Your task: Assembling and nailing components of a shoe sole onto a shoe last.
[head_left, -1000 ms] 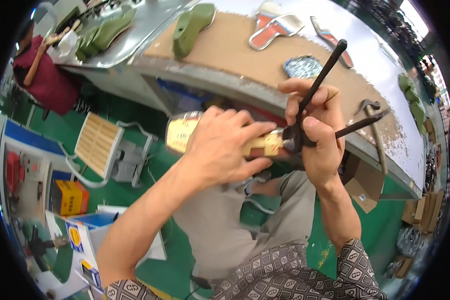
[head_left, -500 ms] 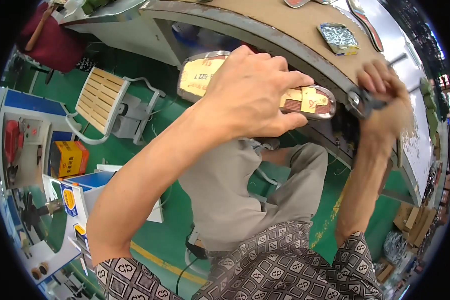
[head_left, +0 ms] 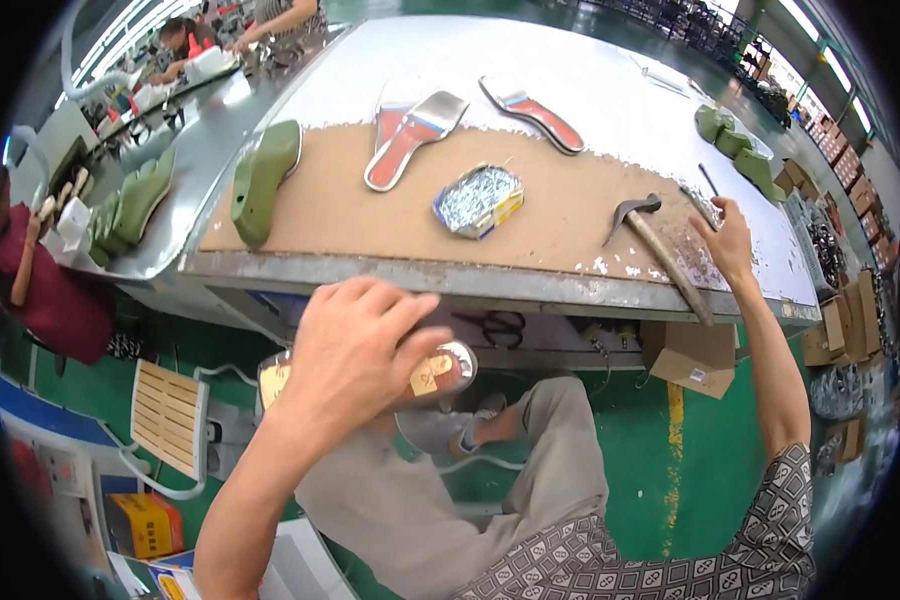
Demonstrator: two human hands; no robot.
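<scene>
My left hand (head_left: 355, 350) is closed over a shoe last (head_left: 435, 375) with its sole side up, low in front of the bench. Yellow paper pieces and a shiny rim show on it; my palm hides its middle. At the right of the bench my right hand (head_left: 727, 240) has its thumb and fingers apart around a thin dark rod-like tool (head_left: 703, 205); whether they touch it is unclear. A hammer (head_left: 665, 250) with a wooden handle lies just left of that hand, its handle end over the bench's front edge. A torn box of small metal nails (head_left: 480, 200) sits mid-bench.
Red-and-silver insole pieces (head_left: 410, 140) lie behind the nails. A green shoe last (head_left: 265, 185) stands at the bench's left, and more green lasts (head_left: 735, 150) at far right. A slatted chair (head_left: 170, 420) stands left, a cardboard box (head_left: 690, 355) below the bench. A person in maroon (head_left: 55, 290) sits at far left.
My view has lifted toward the bench. The hammer, earlier in my blurred right hand, now lies on the bench top. My left hand still holds the shoe last, now lower in view.
</scene>
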